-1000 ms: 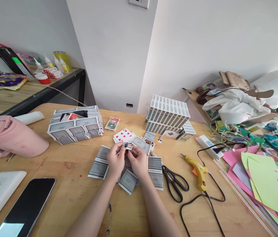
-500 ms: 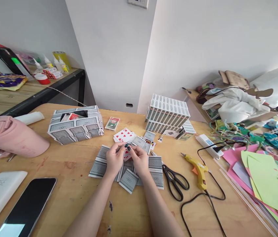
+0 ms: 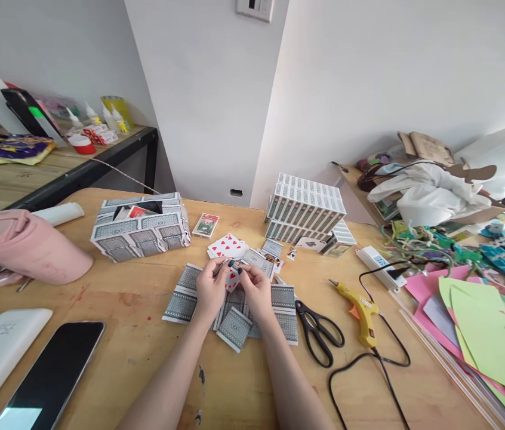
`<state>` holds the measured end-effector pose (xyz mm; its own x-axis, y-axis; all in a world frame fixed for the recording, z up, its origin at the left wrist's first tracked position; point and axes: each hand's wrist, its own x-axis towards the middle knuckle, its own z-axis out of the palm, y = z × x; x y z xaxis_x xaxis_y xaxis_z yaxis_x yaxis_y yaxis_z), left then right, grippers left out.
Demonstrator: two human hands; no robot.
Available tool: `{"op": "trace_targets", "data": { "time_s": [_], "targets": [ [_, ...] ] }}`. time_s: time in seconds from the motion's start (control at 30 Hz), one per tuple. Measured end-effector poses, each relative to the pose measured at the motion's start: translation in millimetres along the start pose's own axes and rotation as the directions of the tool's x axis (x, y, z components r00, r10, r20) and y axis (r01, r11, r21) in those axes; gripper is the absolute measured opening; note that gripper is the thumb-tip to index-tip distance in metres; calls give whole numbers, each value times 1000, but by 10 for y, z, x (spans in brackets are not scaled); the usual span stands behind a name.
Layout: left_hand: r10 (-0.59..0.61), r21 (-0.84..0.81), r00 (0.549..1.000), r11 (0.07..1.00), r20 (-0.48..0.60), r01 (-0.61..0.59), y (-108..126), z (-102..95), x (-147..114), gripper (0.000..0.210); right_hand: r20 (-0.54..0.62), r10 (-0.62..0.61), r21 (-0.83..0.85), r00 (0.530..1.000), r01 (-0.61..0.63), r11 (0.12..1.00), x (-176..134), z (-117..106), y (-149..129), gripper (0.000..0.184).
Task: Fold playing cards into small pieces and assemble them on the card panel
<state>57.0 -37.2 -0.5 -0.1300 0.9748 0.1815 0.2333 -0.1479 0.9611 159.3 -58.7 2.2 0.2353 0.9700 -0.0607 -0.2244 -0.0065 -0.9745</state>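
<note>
Both hands pinch one small playing card above face-down cards.

Left hand (image 3: 210, 291) and right hand (image 3: 256, 291) meet at the fingertips, each closed on an edge of the small card (image 3: 233, 278), which shows red pips and sits raised just over the face-down cards (image 3: 234, 304) spread on the wooden table (image 3: 145, 358). Black scissors (image 3: 319, 331) lie just right of the spread; a yellow glue gun (image 3: 357, 306) lies beyond them. A card-covered box (image 3: 141, 226) stands to the left, farther back.

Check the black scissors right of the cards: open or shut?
Shut. The scissors lie flat on the table, blades together pointing up-left, the two handle loops side by side.
</note>
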Motion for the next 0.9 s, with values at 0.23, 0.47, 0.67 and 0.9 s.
{"op": "trace_targets", "data": {
  "time_s": [0.23, 0.47, 0.67, 0.9],
  "targets": [
    [134, 50, 986, 989, 98, -140, -23, 24, -28, 27, -104, -39, -33, 994, 36, 999, 47, -59, 57, 23],
    [294, 287, 949, 905, 115, -315, -39, 13, -64, 28, -199, -160, -140, 967, 133, 981, 58, -94, 50, 18],
    [299, 350, 944, 877, 140, -330, -48, 7, -52, 33, -192, -150, -158, 970, 121, 980, 59, -96, 67, 16],
    [284, 330, 948, 890, 142, -316, -56, -18, -18, 33, -184, -174, -215, 967, 133, 968, 70, -113, 61, 15]
  ]
}}
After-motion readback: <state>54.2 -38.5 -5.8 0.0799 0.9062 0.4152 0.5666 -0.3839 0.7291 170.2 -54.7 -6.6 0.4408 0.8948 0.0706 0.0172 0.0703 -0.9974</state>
